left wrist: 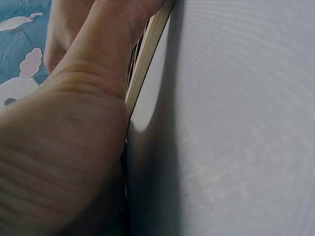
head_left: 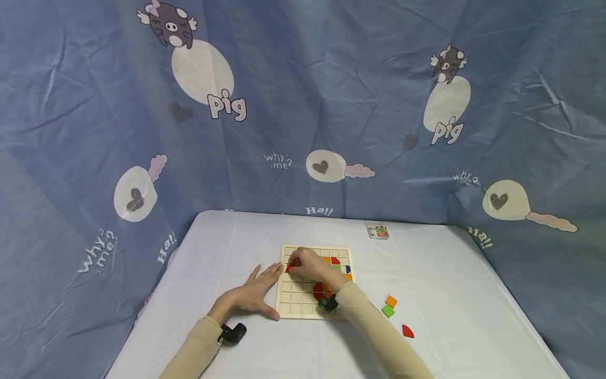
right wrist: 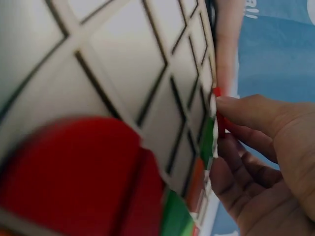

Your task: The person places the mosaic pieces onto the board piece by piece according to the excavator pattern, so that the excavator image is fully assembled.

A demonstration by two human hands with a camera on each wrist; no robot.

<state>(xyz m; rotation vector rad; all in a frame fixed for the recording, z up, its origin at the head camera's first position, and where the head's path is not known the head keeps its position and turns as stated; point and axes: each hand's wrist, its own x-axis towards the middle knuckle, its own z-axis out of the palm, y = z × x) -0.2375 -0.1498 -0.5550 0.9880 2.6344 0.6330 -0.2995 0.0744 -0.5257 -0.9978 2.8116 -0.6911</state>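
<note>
A wooden grid board (head_left: 290, 310) lies on the white table, with coloured pieces in some of its cells. My left hand (head_left: 254, 293) is spread flat along the board's left edge, fingertips by the upper part and thumb near the lower corner. With thumb and fingers, my right hand (head_left: 310, 265) pinches a red quarter-circle piece (right wrist: 220, 118) over the upper left of the grid. The right forearm crosses the board and hides part of it. Close in the right wrist view are a rounded red shape (right wrist: 78, 167) and a green piece (right wrist: 173, 211) on the grid.
Right of the board lie an orange square (head_left: 391, 301), a green square (head_left: 388, 311) and a loose red quarter-circle (head_left: 408, 331). A small printed card (head_left: 377, 231) is near the table's back edge. Blue patterned cloth (head_left: 284, 105) stands behind the table and along its sides.
</note>
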